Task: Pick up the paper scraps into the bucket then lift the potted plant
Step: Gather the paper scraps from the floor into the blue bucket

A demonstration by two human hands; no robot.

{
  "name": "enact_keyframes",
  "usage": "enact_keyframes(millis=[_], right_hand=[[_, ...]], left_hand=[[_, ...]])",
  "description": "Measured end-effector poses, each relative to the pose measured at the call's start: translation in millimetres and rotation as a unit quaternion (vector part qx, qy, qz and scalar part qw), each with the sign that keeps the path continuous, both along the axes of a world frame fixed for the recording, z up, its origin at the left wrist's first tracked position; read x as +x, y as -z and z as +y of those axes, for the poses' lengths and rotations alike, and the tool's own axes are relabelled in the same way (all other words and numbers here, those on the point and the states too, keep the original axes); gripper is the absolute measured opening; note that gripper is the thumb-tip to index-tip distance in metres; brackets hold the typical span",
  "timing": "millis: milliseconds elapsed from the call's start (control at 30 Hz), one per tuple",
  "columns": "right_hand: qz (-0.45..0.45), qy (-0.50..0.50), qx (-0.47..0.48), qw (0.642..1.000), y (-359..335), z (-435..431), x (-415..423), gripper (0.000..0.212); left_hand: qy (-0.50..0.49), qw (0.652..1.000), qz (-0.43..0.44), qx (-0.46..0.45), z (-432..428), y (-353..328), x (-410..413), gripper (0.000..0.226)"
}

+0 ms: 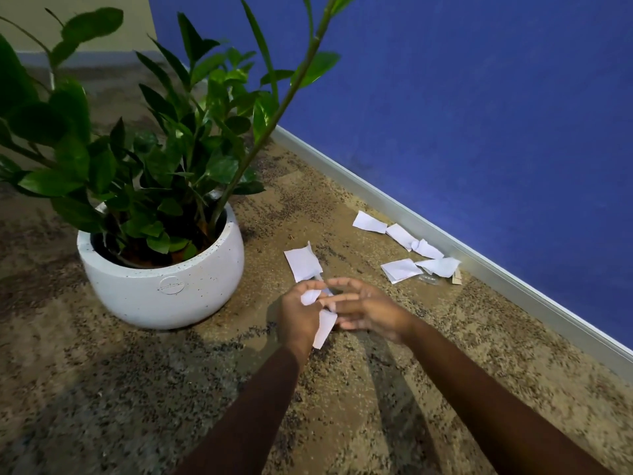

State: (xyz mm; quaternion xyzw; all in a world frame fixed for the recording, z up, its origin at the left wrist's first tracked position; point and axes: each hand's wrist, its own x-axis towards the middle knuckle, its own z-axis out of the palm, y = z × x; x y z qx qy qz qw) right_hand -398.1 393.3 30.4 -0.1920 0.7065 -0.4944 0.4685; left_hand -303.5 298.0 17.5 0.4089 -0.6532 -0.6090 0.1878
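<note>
My left hand (pixel 297 315) grips white paper scraps (pixel 323 327), one crumpled at the fingers and one hanging below the palm. My right hand (pixel 366 310) hovers beside it with fingers spread and relaxed, its fingertips touching those scraps. Another white scrap (pixel 303 262) lies on the carpet just beyond my hands. Several more scraps (pixel 407 250) lie by the baseboard to the right. The potted plant, leafy green in a round white pot (pixel 164 286), stands on the carpet at left. No bucket is in view.
A blue wall with a pale baseboard (pixel 479 265) runs diagonally along the right. Speckled brown carpet (pixel 120 389) covers the floor. Long plant stems lean over toward the wall. A small clear item and a tan piece (pixel 457 277) lie among the far scraps.
</note>
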Motion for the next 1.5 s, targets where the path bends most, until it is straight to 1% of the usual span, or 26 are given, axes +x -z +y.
enact_keyframes(millis=[67,100,133,167,200,233,267,333,367,400,467,533,633,733,767,833,900,1067,1133,1167,1233,1267,1333,1367,1467,1500], right_hand=[[0.052,0.027,0.030,0.998,-1,2,-16,0.025],[0.122,0.051,0.055,0.990,0,2,-24,0.018],[0.220,0.077,0.090,0.968,2,3,-35,0.012],[0.318,0.094,0.131,0.934,4,5,-47,0.011],[0.395,0.099,0.175,0.897,6,7,-57,0.020],[0.434,0.099,0.229,0.866,10,9,-68,0.035],[0.429,0.102,0.282,0.852,12,12,-77,0.050],[0.351,0.107,0.345,0.864,15,15,-87,0.072],[0.317,0.105,0.354,0.873,17,15,-91,0.077],[0.304,0.098,0.354,0.879,20,12,-92,0.078],[0.310,0.079,0.339,0.885,25,0,-90,0.075],[0.320,0.054,0.325,0.888,27,-20,-83,0.074],[0.331,0.003,0.290,0.898,26,-58,-65,0.078],[0.323,-0.066,0.249,0.911,20,-98,-41,0.088],[0.321,-0.100,0.247,0.909,19,-108,-32,0.090],[0.339,-0.167,0.276,0.884,19,-123,-16,0.093],[0.363,-0.201,0.307,0.857,17,-126,-1,0.090],[0.406,-0.210,0.281,0.844,13,-103,19,0.078],[0.421,-0.199,0.276,0.841,15,-90,27,0.067],[0.428,-0.183,0.262,0.846,18,-82,31,0.054],[0.418,-0.115,0.214,0.875,26,-68,44,0.026],[0.404,-0.075,0.192,0.891,28,-61,52,0.021],[0.369,-0.016,0.147,0.918,30,-48,63,0.017],[0.345,-0.007,0.129,0.930,30,-41,65,0.016],[0.237,-0.023,0.103,0.966,19,-25,68,0.013],[0.206,-0.016,0.088,0.974,16,-20,66,0.017]], left_hand=[[-0.019,0.999,-0.003,-0.031,-4,1,0,0.019],[-0.032,0.999,-0.008,-0.036,-8,3,1,0.020],[-0.044,0.998,-0.017,-0.040,-13,5,3,0.020],[-0.055,0.997,-0.029,-0.045,-18,8,5,0.019],[-0.063,0.996,-0.038,-0.049,-23,12,7,0.018],[-0.066,0.996,-0.039,-0.053,-28,17,10,0.018],[-0.065,0.996,-0.034,-0.057,-32,21,13,0.019],[-0.065,0.996,-0.017,-0.062,-39,28,18,0.022],[-0.067,0.996,-0.011,-0.065,-43,32,21,0.023],[-0.069,0.995,-0.009,-0.068,-46,34,23,0.025],[-0.067,0.996,-0.006,-0.059,-50,38,28,0.026],[-0.067,0.997,-0.002,-0.041,-52,40,30,0.021],[-0.069,0.996,-0.006,-0.047,-53,42,31,0.016],[-0.070,0.996,-0.006,-0.052,-53,44,30,0.015],[-0.068,0.996,-0.006,-0.053,-54,45,30,0.015],[-0.064,0.997,-0.003,-0.049,-55,46,32,0.015],[-0.055,0.998,-0.001,-0.043,-56,46,33,0.015],[-0.013,0.999,-0.043,-0.028,-60,40,37,0.017],[-0.001,0.998,-0.056,-0.021,-60,38,41,0.018],[0.003,0.998,-0.059,-0.016,-59,36,44,0.018],[0.017,0.998,-0.062,-0.010,-57,31,48,0.019],[0.026,0.997,-0.067,-0.011,-55,28,51,0.019],[0.046,0.996,-0.078,-0.023,-53,23,56,0.020],[0.056,0.995,-0.080,-0.034,-52,20,59,0.020],[0.088,0.990,-0.085,-0.075,-50,12,66,0.022],[0.100,0.987,-0.088,-0.087,-49,10,68,0.023]])
